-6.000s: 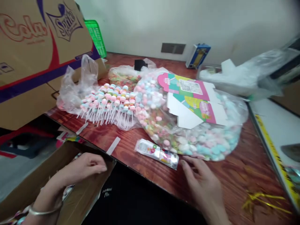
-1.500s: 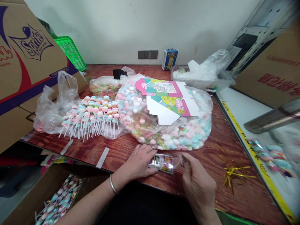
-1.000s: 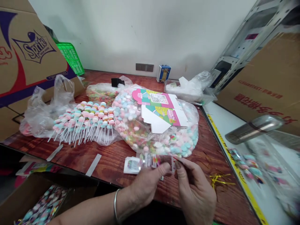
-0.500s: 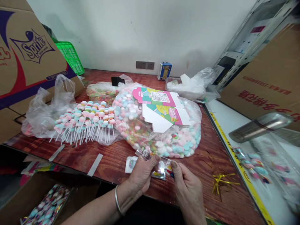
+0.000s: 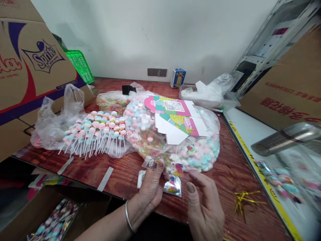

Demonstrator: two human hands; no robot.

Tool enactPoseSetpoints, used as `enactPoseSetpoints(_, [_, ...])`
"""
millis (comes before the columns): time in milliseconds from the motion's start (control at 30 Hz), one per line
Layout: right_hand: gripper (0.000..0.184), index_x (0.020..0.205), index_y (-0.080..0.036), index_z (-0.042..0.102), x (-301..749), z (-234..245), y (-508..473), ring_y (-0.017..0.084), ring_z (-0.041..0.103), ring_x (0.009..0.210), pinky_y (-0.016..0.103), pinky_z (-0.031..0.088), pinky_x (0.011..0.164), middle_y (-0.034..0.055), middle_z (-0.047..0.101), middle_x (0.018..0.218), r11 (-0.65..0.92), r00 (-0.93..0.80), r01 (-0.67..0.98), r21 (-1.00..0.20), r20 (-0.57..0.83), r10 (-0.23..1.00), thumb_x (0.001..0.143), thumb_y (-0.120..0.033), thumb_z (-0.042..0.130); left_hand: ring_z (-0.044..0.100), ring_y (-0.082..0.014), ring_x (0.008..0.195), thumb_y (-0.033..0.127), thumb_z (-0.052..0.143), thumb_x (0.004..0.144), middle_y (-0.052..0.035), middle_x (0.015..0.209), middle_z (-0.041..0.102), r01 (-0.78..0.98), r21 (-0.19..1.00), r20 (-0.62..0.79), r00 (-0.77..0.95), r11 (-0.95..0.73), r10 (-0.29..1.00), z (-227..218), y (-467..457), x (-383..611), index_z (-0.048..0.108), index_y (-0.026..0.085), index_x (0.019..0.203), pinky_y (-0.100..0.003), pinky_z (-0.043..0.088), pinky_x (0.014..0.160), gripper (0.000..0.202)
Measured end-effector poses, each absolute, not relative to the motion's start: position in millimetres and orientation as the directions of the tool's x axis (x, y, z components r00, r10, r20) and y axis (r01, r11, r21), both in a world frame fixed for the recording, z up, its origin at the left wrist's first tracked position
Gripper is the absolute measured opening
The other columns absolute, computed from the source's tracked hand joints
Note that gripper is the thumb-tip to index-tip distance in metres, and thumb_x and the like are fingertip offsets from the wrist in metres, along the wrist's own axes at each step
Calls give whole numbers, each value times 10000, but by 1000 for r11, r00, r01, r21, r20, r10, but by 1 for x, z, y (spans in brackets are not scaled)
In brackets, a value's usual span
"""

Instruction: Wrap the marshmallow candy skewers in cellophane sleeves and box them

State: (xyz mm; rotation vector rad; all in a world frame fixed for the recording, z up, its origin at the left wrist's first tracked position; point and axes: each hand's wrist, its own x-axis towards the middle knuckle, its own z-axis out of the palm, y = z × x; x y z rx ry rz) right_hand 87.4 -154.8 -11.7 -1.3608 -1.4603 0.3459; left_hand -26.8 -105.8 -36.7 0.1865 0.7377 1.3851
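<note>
My left hand [image 5: 151, 187] is closed, thumb pressed on a small clear printed bag [image 5: 149, 163] whose end sticks out above the fist. Just right of its fingers shows a small colourful printed piece [image 5: 177, 170]; whether it belongs to the bag is unclear. Beneath lie shiny printed packets [image 5: 175, 187] on the table, partly covered by the hand. My right hand [image 5: 207, 206] is open beside them, thumb and fingers apart, holding nothing. Behind both hands lies a large clear bag of pastel candies [image 5: 207, 157], with a flat printed carton [image 5: 173, 117] on top.
Striped candies on white sticks [image 5: 100, 129] lie in rows at left, by a Sprite-printed cardboard box [image 5: 57, 82]. Gold twist ties [image 5: 244, 201] lie at right. Beyond the yellow edge tape [image 5: 247, 157] is a steel flask [image 5: 283, 139]. An open box [image 5: 85, 214] sits below the table.
My right hand has let go of the small printed piece, opened and drawn slightly right. My left hand keeps its grip. The whole view has shifted slightly.
</note>
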Motion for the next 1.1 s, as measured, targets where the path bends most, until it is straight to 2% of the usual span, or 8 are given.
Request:
enactPoseSetpoints(133, [243, 1154, -216, 581, 85, -11, -155, 221, 533, 1122, 396, 409, 983, 77, 578, 1153, 333, 199, 538, -774, 500, 843, 929, -284, 519, 439, -51, 510, 382, 881, 555, 63, 571, 503, -823, 528, -370, 0, 211, 929, -35, -107, -28, 550, 146, 750, -174, 401, 507, 451])
enactPoseSetpoints(333, [246, 1158, -211, 573, 85, -15, -155, 202, 524, 1127, 363, 407, 982, 76, 570, 1168, 321, 169, 562, -762, 486, 857, 931, -290, 520, 434, -52, 511, 374, 868, 583, 64, 581, 500, -808, 555, -341, -6, 196, 940, -35, -108, -28, 532, 152, 741, -177, 395, 510, 432])
enactPoseSetpoints(467, [203, 1097, -210, 593, 85, -19, -150, 196, 524, 1128, 343, 407, 985, 71, 571, 1158, 336, 152, 603, -723, 517, 842, 910, -283, 559, 450, -62, 516, 382, 858, 593, 61, 597, 515, -753, 645, -277, -74, 129, 958, -36, -108, -26, 522, 165, 735, -195, 407, 525, 424])
enactPoseSetpoints(567, [148, 1037, -228, 617, 84, -23, -146, 173, 550, 1098, 292, 444, 935, 50, 581, 1130, 323, 126, 530, -784, 449, 884, 923, -278, 537, 489, -72, 555, 351, 869, 578, 46, 645, 552, -690, 718, -229, -112, 90, 967, -35, -109, -25, 546, 161, 746, -204, 424, 556, 411])
enactPoseSetpoints(733, [187, 1064, -251, 637, 87, -32, -145, 159, 570, 1081, 257, 456, 927, 32, 603, 1136, 291, 116, 435, -852, 374, 920, 931, -286, 511, 498, -59, 522, 326, 839, 632, 15, 702, 597, -688, 655, -307, 136, 312, 942, -31, -109, -34, 618, 145, 912, -182, 341, 472, 400])
enactPoseSetpoints(833, [191, 1056, -257, 652, 86, -37, -143, 178, 574, 1067, 277, 447, 943, 33, 620, 1126, 303, 69, 449, -841, 371, 926, 917, -301, 529, 452, -45, 452, 336, 867, 575, 28, 599, 556, -700, 609, -351, 183, 372, 918, -31, -107, -42, 602, 129, 798, -177, 269, 429, 403])
enactPoseSetpoints(1000, [145, 955, -250, 679, 66, -37, -131, 191, 612, 976, 275, 478, 866, 46, 635, 1074, 380, -3, 459, -803, 426, 905, 895, -304, 558, 438, -52, 439, 363, 878, 544, 13, 606, 574, -684, 674, -311, 79, 279, 947, -34, -102, -65, 587, 134, 763, -191, 274, 427, 430])
enactPoseSetpoints(1100, [127, 894, -251, 688, 43, -29, -119, 182, 629, 950, 252, 487, 822, 45, 643, 1058, 446, -94, 430, -785, 452, 887, 888, -296, 569, 414, -43, 444, 369, 858, 590, 41, 558, 507, -714, 680, -261, -26, 165, 965, -34, -100, -95, 522, 146, 664, -185, 278, 439, 410])
